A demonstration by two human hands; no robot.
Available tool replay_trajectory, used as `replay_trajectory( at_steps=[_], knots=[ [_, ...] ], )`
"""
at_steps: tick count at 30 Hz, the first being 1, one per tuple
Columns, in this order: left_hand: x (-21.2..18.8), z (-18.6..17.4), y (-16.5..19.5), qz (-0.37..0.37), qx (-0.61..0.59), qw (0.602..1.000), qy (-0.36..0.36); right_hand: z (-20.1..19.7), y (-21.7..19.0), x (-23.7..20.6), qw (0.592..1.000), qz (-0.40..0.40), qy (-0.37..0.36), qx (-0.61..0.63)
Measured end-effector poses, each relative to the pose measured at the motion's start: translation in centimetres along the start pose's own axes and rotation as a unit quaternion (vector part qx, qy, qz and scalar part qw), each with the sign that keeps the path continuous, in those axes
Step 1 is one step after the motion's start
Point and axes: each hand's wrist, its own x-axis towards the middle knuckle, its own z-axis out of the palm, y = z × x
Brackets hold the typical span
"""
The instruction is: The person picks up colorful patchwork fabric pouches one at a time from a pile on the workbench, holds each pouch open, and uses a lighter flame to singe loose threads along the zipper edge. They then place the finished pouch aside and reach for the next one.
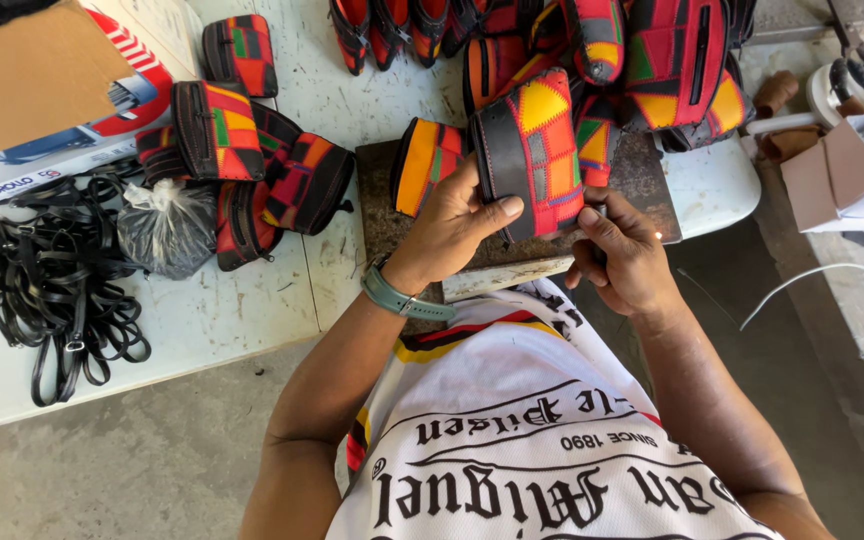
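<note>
Left hand (452,225) clasped patchwork pouch (537,150) by its black edge; right hand (627,255) pinched the lower corner. Judged light, semi-stiff.

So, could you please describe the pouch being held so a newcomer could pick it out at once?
Start at the dark stone slab on the white table. Above it, the left hand grips a patchwork pouch, with the right hand at its lower edge. It alone is lifted upright, showing a broad black band.
</note>
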Motion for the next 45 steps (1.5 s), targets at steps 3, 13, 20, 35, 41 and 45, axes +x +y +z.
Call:
replay_trajectory(
  at_steps=[3, 13, 20, 35, 41, 45],
  knots=[
    [-0.1, -0.2, 0.3, -0.011, 0.030, 0.999, -0.006, -0.2, 0.4, 0.1, 1.000, 0.003, 0.005, -0.003],
    [0.2, -1.3, 0.3, -0.169, -0.418, 0.892, 0.025, -0.4, 0.6, 0.5, 0.998, -0.058, 0.004, -0.013],
    [-1.5, -0.4, 0.1, -0.079, 0.036, 0.995, -0.053, 0.6, -1.0, -0.1, 0.988, 0.013, -0.071, 0.139],
    [-1.3, -1.3, -1.0, -0.164, 0.049, 0.985, -0.033, 0.4, 0.6, 0.2, 0.999, -0.031, -0.012, 0.012],
    [-0.7, -1.4, -0.9, -0.155, -0.165, 0.974, 0.011, 0.1, 0.7, 0.4, 0.999, -0.022, -0.010, 0.025],
    [-0.6, -0.9, 0.3, -0.125, -0.146, 0.981, 0.012, 0.2, 0.9, 0.4, 0.999, -0.024, -0.020, 0.023]
  ],
)
